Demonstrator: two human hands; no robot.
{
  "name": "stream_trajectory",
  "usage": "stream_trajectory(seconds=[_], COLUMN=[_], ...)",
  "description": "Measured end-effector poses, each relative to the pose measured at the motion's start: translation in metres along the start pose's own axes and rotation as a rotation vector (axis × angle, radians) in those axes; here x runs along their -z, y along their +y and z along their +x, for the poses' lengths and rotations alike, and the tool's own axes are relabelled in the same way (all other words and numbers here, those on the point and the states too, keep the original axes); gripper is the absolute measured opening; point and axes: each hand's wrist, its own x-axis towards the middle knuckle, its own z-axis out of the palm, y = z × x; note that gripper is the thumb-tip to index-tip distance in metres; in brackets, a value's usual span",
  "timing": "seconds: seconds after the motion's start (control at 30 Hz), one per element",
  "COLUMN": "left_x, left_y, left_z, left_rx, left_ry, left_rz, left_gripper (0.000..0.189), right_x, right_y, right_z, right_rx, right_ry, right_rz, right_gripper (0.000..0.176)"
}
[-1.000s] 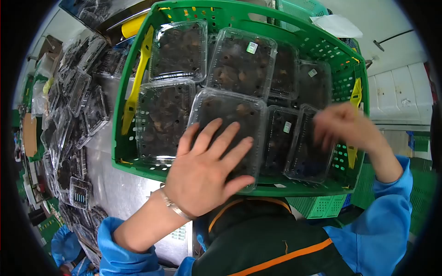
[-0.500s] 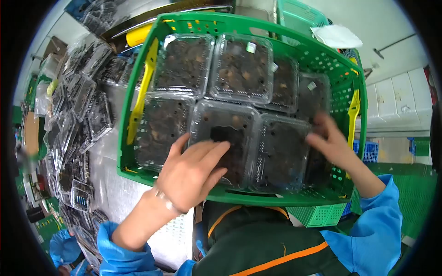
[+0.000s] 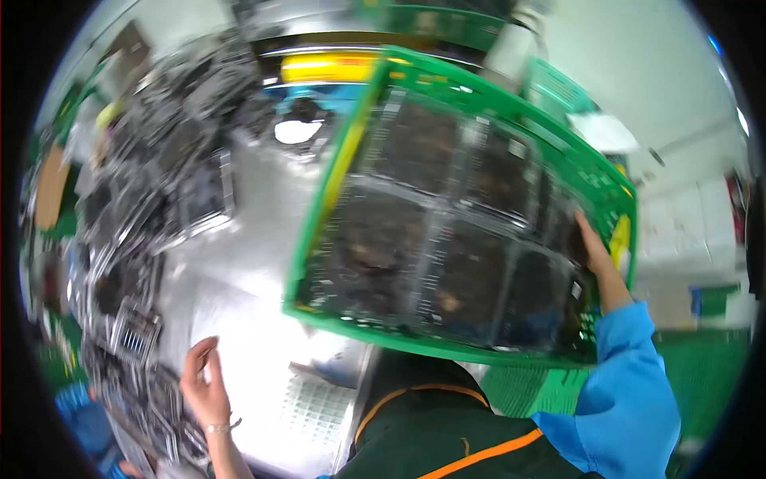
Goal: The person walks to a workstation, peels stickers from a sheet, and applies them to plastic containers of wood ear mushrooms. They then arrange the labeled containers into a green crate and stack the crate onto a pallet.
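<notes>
A green plastic crate [image 3: 375, 323] filled with clear clamshell boxes of dark produce [image 3: 447, 239] sits tilted on the steel table, and the whole view is blurred by motion. My right hand [image 3: 594, 255] grips the crate's right wall by a yellow handle [image 3: 619, 235], fingers reaching inside over the nearest box. My left hand [image 3: 203, 383] hovers low at the left over the bare steel table [image 3: 255, 311], fingers apart and holding nothing, with a bracelet on the wrist. It is close to the loose clamshell boxes along the table's left side.
Many filled clamshell boxes [image 3: 152, 199] lie piled across the left of the table. A yellow bar [image 3: 327, 68] and another green crate [image 3: 558, 92] stand behind. A printed sheet [image 3: 311, 407] lies at the table's near edge. Green crates [image 3: 527, 387] sit below right.
My left hand left the boxes in the crate and dropped to the lower left over the table. The crate now appears further right and tilted. My right hand moved to its right wall.
</notes>
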Motion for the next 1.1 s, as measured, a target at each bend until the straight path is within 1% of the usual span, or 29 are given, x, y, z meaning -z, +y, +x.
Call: stream_trajectory(seconds=[0.03, 0.1, 0.13, 0.17, 0.2, 0.23, 0.3, 0.33, 0.37, 0.43, 0.5, 0.53, 0.57, 0.6, 0.63, 0.67, 0.7, 0.73, 0.77, 0.8, 0.83, 0.87, 0.9, 0.93, 0.97, 1.0, 1.03, 1.07, 1.1], left_x=[0.001, 0.009, 0.015, 0.022, 0.025, 0.025, 0.010, 0.002, -0.006, -0.016, -0.022, -0.031, -0.046, -0.083, -0.086, -0.087, -0.092, -0.072, -0.071, -0.077, -0.068, -0.069, -0.051, -0.053, -0.040, -0.033, -0.029, -0.029, -0.024], left_y=[-0.001, -0.011, -0.019, -0.027, -0.042, -0.067, -0.121, -0.116, -0.123, -0.135, -0.155, -0.172, -0.203, -0.282, -0.270, -0.260, -0.256, -0.215, -0.211, -0.221, -0.188, -0.208, -0.186, -0.192, -0.179, -0.180, -0.185, -0.194, -0.199], left_z=[0.002, 0.007, 0.010, 0.013, 0.018, 0.025, 0.056, 0.083, 0.111, 0.170, 0.224, 0.249, 0.277, 0.312, 0.301, 0.283, 0.257, 0.206, 0.162, 0.121, 0.083, 0.045, 0.021, 0.001, -0.006, -0.009, -0.011, -0.010, -0.010], left_rx=[0.002, 0.066, 0.060, 0.117, 0.130, 0.187, 0.291, 0.514, 0.676, 0.862, 0.866, 0.780, 0.699, 0.828, 0.811, 0.755, 0.704, 0.822, 0.862, 0.792, 0.838, 0.839, 0.787, 0.567, 0.476, 0.447, 0.421, 0.421, 0.410], left_ry=[-0.007, 0.033, 0.074, 0.107, 0.133, 0.103, 0.059, 0.102, 0.203, 0.410, 0.505, 0.587, 0.659, 0.860, 0.990, 0.918, 0.842, 0.623, 0.559, 0.583, 0.711, 0.673, 0.636, 0.677, 0.579, 0.444, 0.310, 0.198, 0.185], left_rz=[0.034, -0.005, 0.004, 0.006, -0.041, -0.112, -0.148, -0.310, -0.654, -0.995, -1.199, -1.307, -1.413, -0.950, -0.805, -1.012, -1.213, -1.248, -1.077, -1.054, -1.153, -0.904, -0.712, -0.088, 0.060, -0.001, -0.058, 0.038, 0.024], left_gripper=[0.014, 0.012, 0.011, 0.011, 0.014, 0.020, 0.043, 0.054, 0.061, 0.064, 0.064, 0.065, 0.065, 0.058, 0.054, 0.053, 0.051, 0.051, 0.047, 0.058, 0.082, 0.103, 0.109, 0.107, 0.104, 0.101, 0.098, 0.086, 0.086], right_x=[0.002, 0.002, 0.017, 0.038, 0.027, 0.020, 0.038, 0.047, 0.048, 0.044, 0.098, 0.051, -0.038, -0.118, -0.191, -0.252, -0.301, -0.354, -0.407, -0.454, -0.502, -0.550, -0.583, -0.611, -0.627, -0.641, -0.655, -0.661, -0.662], right_y=[-0.009, -0.007, 0.004, 0.012, 0.014, 0.010, -0.002, -0.001, -0.002, -0.038, -0.041, -0.096, -0.154, -0.198, -0.234, -0.255, -0.263, -0.265, -0.260, -0.248, -0.230, -0.211, -0.195, -0.164, -0.147, -0.135, -0.125, -0.115, -0.113], right_z=[-0.004, -0.008, 0.006, 0.016, 0.013, 0.009, 0.018, 0.025, 0.034, 0.015, 0.108, 0.071, -0.002, -0.070, -0.133, -0.176, -0.195, -0.217, -0.227, -0.222, -0.205, -0.188, -0.184, -0.160, -0.155, -0.158, -0.168, -0.175, -0.181], right_rx=[-0.143, -0.070, 0.020, -0.115, -0.123, -0.128, -0.173, -0.131, -0.088, -0.142, 0.659, 0.677, 0.674, 0.677, 0.697, 0.738, 0.759, 0.703, 0.669, 0.629, 0.523, 0.280, 0.081, 0.051, 0.028, 0.017, 0.008, 0.039, -0.001], right_ry=[-0.169, -0.239, -0.302, -0.172, -0.177, -0.171, -0.511, -0.567, -0.625, -0.145, 0.000, 0.075, 0.002, -0.109, -0.264, -0.416, -0.673, -0.896, -1.040, -1.078, -1.041, -0.935, -0.777, -0.830, -0.885, -0.939, -0.733, -0.590, -0.725], right_rz=[0.067, 0.155, 0.105, 0.003, 0.136, 0.264, 0.214, 0.213, 0.218, -0.194, -0.600, -0.692, -0.674, -0.646, -0.630, -0.683, -0.636, -0.611, -0.622, -0.761, -0.883, -1.066, -1.082, -0.870, -0.791, -0.718, -0.625, -0.504, -0.356], right_gripper=[0.071, 0.064, 0.068, 0.068, 0.066, 0.064, 0.067, 0.065, 0.063, 0.067, 0.057, 0.054, 0.050, 0.047, 0.043, 0.038, 0.037, 0.038, 0.041, 0.046, 0.052, 0.067, 0.086, 0.082, 0.079, 0.077, 0.064, 0.051, 0.045])
